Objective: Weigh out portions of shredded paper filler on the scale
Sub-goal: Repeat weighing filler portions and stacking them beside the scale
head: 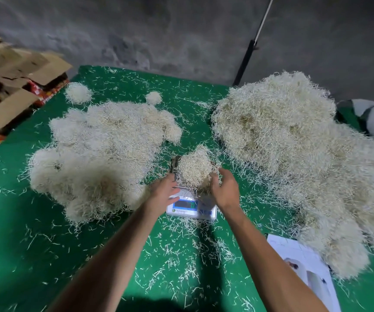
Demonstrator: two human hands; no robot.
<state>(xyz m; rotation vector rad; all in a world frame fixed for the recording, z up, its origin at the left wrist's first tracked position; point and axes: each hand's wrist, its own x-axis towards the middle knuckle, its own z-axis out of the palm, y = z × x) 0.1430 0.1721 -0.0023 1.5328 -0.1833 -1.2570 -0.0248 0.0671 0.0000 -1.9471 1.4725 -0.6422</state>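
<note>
Resting on the small white scale, a clump of shredded paper sits between two hands. The left hand is at the left side of the clump, just over the scale's top edge, and its fingers curl in toward the paper. The right hand is at the right side, and its fingers curl into the strands and seem to hold some. I cannot tell if the left hand really holds paper or only touches it.

The scale stands on a green cloth in the middle, near the person. A big heap of paper lies to the right. A flatter pile of round clumps lies to the left, and these look like portions already done. Loose strands lie all over the cloth.

The little blue screen shows a number, but it is too blurry to read.

To do this step well, I think the hands should let go of the clump so they do not push down on the scale. Then the number can settle. All the strands should sit on the plate and none should hang down to the cloth. If it is too heavy, pinch a little off. If too light, add a little from the big heap.
</note>
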